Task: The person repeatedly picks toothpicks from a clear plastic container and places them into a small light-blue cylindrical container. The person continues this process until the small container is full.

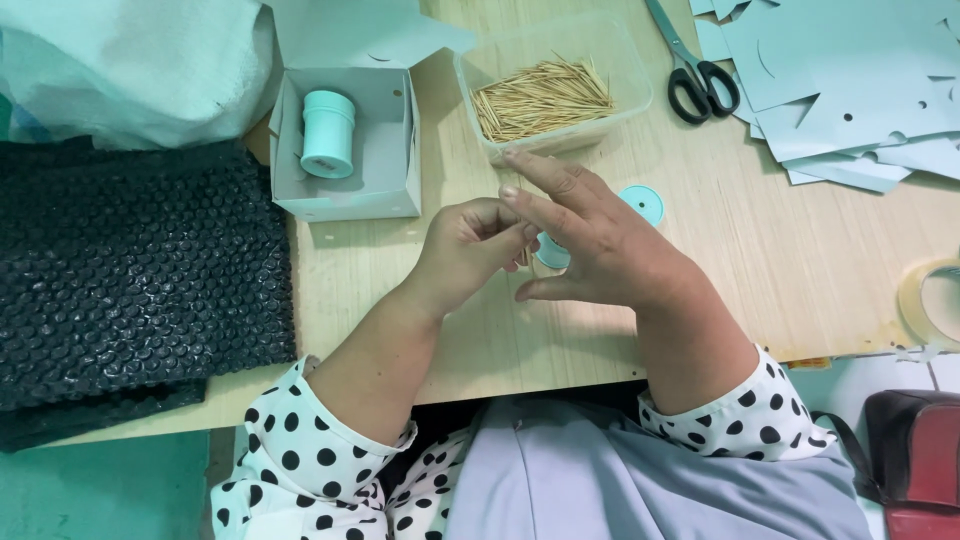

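My left hand (470, 245) is curled shut around a small teal container (551, 252), of which only a sliver shows, with toothpick tips peeking out by the fingers. My right hand (590, 235) meets it from the right, fingers spread, index and middle fingers stretched toward the clear plastic tub (470, 70) of toothpicks (542, 97). Just beyond my right hand a round teal lid (642, 203) lies flat on the wooden table (780, 240).
An open pale box (345, 190) holds an upright teal cylinder (327, 133). Black bubble wrap (130, 270) covers the left side. Scissors (695, 70) and cut pale-blue card sheets (850, 90) lie at the back right. A tape roll (930, 300) sits at the right edge.
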